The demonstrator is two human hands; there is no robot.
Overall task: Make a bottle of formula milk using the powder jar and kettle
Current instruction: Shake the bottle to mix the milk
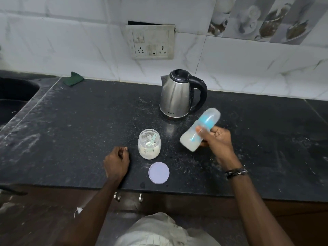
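Right hand [215, 142]: gripping the baby bottle [199, 129] round its middle, fingers and thumb curled about it, holding it tilted above the counter [71, 121] just in front and to the right of the kettle [179, 95]. Bottle is showing blurred, its capped end pointing up toward the kettle's handle, pale milky liquid sitting in its lower end.

Left hand [116, 161]: resting on the counter well in front and to the left of the kettle, fingers curled in loosely, holding nothing.

Powder jar [149, 144]: standing open and upright in front of the kettle, slightly left, between the two hands; pale powder lying in it, a light green scoop [152, 140] leaning inside.

Jar lid [159, 172]: lying flat, farther in front of the kettle than the jar, near the counter's edge.

Kettle: steel body, black lid and handle, standing close to the tiled wall [71, 47].

Green cloth [73, 79]: lying far left of the kettle, against the wall.
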